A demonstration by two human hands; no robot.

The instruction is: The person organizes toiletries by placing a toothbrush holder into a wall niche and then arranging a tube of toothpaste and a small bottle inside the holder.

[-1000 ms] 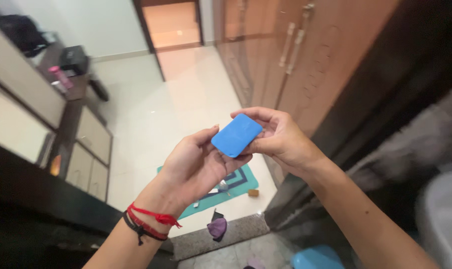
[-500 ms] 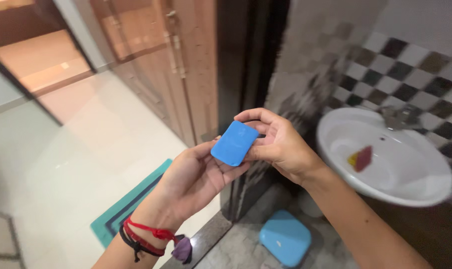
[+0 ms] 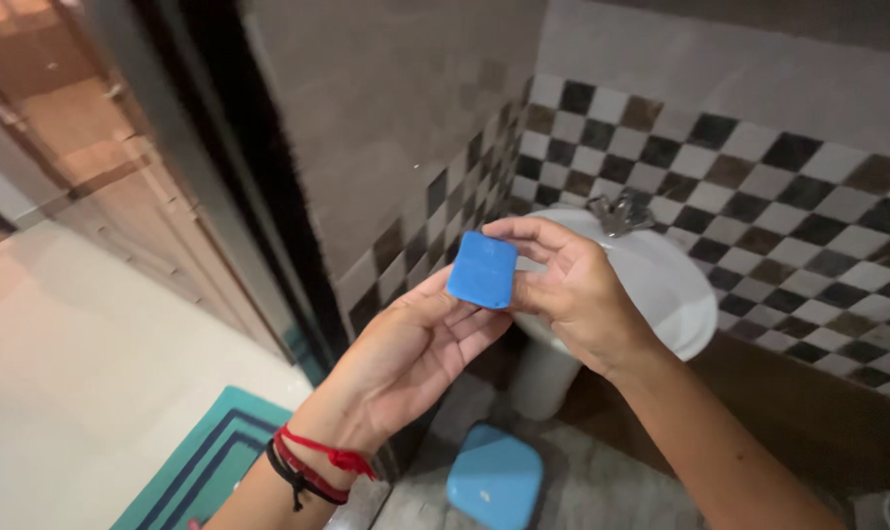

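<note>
Both hands share a small blue rounded bar (image 3: 483, 270), held above and at about nine o'clock of the white basin (image 3: 673, 285). The right hand (image 3: 572, 294) pinches its edges with curled fingers; the left hand (image 3: 415, 348) props it from below, fingers partly spread. It looks slippery, so a firm two-sided hold seems wise.
</note>
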